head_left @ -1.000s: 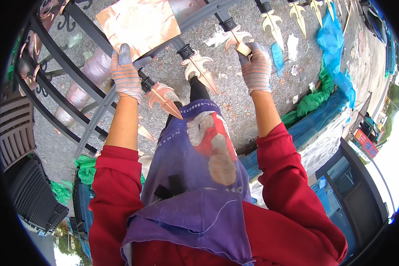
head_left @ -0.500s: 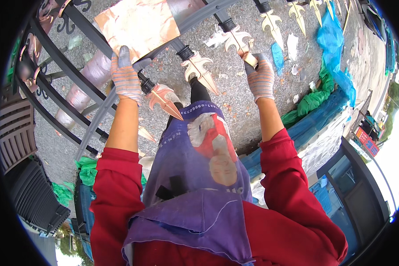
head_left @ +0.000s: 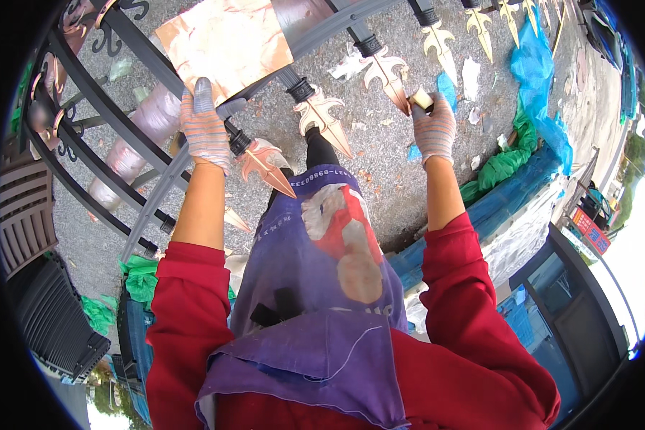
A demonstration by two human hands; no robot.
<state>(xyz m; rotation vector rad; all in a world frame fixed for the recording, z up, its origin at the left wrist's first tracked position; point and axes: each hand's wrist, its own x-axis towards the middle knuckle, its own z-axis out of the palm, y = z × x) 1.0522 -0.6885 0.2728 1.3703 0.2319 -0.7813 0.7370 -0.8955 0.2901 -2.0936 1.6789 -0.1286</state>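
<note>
My left hand (head_left: 206,127), in a striped work glove, grips the near edge of a square board (head_left: 226,44) with a shiny copper-coloured face. Its thumb lies on top of the face; the other fingers are hidden underneath. In my gloved right hand (head_left: 435,132) is a small pale-yellow block (head_left: 421,99), perhaps a sponge. The block is right by the pointed tip of a copper-gold spearhead finial (head_left: 385,70) on a black metal fence (head_left: 111,97); whether they touch I cannot tell. Another finial (head_left: 321,115) points between my hands, and a redder one (head_left: 265,166) lies beside my left wrist.
More gold finials (head_left: 438,44) run along the fence to the far right. Blue plastic sheeting (head_left: 534,61) and green netting (head_left: 505,166) lie at the right. Paper scraps (head_left: 471,77) litter the grey ground. Brown slatted panels (head_left: 27,204) stand at the left.
My right hand has moved a little to the right with the pale block, uncovering the finial's tip. My left hand and the board have barely shifted.
</note>
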